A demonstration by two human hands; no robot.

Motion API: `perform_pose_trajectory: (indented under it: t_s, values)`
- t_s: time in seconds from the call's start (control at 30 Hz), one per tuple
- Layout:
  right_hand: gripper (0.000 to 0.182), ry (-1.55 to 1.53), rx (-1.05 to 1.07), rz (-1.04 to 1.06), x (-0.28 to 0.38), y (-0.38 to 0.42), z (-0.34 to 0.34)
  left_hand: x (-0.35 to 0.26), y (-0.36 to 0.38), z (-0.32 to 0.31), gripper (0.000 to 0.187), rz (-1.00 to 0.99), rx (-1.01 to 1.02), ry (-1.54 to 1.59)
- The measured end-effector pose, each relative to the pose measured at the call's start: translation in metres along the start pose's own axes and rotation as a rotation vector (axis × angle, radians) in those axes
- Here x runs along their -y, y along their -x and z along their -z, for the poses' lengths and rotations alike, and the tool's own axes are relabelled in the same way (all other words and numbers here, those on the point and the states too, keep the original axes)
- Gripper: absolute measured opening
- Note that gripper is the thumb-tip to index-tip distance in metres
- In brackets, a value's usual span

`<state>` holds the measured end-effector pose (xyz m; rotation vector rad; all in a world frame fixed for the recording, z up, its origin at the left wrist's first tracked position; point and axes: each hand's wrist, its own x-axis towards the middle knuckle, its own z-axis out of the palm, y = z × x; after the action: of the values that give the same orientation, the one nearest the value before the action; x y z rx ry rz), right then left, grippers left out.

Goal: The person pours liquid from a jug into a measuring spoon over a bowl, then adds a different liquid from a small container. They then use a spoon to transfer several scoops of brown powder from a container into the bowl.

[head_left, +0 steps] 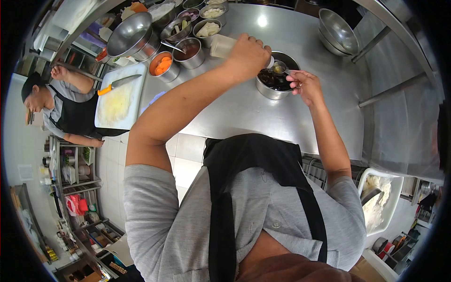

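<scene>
My left hand (249, 57) is wrapped round a pale, translucent bottle (222, 47), tilted so that its white mouth points to the right. Just beside that mouth is a small metal measuring spoon (279, 67) with yellowish liquid in it. The fingers of my right hand (307, 88) pinch the spoon's handle. Beneath both hands stands a round steel container (274, 94), holding dark, glossy pieces (276, 82). The spoon is level over its opening.
Steel containers with orange pieces (163, 65), brown sauce (189, 52) and pale slices (208, 30) stand at the back left. A knife (120, 84) lies on a white cutting board (133, 104), near another person (70, 103). Steel bowls (338, 33) sit back right, beside shelf posts (392, 89).
</scene>
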<state>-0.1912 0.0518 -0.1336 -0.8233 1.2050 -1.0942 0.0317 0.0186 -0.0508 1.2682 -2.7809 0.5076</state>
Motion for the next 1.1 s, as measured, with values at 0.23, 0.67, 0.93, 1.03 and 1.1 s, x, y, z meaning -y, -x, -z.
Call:
perform_pose_trajectory:
  t_s: [0.23,0.67,0.93,1.03,1.1]
  values:
    - [0.023,-0.033,-0.001,-0.013,0.002,0.007,0.002,-0.004,-0.010,0.007,0.028,-0.071,-0.022,-0.066]
    - [0.021,-0.082,0.016,-0.016,-0.005,0.006,0.011,-0.002,-0.009,0.012,0.012,-0.105,-0.064,-0.007]
    - [0.022,-0.068,0.027,-0.014,-0.004,0.008,0.010,-0.001,-0.003,0.015,0.012,-0.086,-0.047,-0.012]
    - [0.022,-0.061,0.017,-0.017,-0.004,0.009,0.010,-0.001,-0.002,0.015,0.014,-0.083,-0.055,0.004]
    - [0.022,-0.074,0.022,-0.015,-0.005,0.009,0.010,0.000,-0.001,0.013,0.019,-0.079,-0.079,0.045]
